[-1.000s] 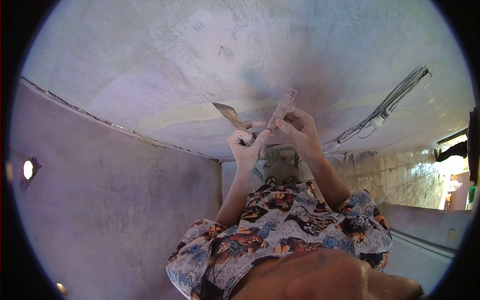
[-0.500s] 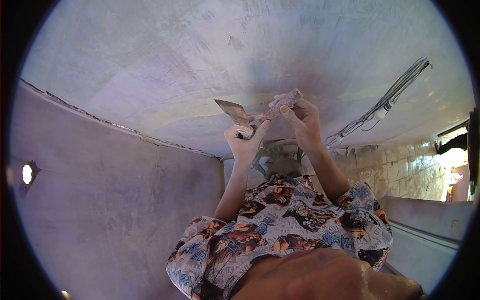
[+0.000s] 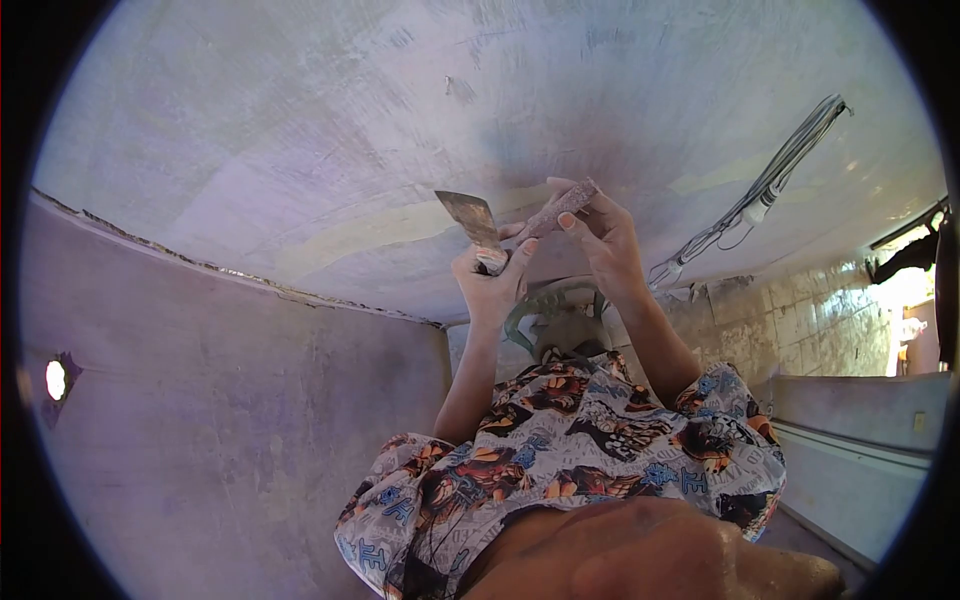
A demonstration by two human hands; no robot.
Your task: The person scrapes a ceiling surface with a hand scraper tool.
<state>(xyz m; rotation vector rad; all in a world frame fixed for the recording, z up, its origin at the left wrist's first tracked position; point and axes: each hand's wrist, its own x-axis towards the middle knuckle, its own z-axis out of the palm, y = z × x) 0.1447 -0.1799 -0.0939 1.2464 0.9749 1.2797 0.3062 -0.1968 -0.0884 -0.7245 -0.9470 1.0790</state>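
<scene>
Plaster ceiling (image 3: 300, 130) close above hands, left (image 3: 490, 285) gripping scraper (image 3: 472, 222), right (image 3: 600, 235) gripping trowel (image 3: 558, 208).

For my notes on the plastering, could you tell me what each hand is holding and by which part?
The left hand grips a putty knife by its handle, blade up. The right hand pinches a second scraper around its middle.

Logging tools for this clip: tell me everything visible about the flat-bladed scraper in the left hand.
The scraper has a thin, flat metal blade, broad at its free end and narrowing toward the handle, its surface dull and smeared with grey-brown residue. The left hand is shut around the handle, hiding most of it. The blade points up and slightly left, toward the pale ceiling above. The right hand holds a second, crusted tool whose lower end meets the scraper near the base of the blade.
</scene>
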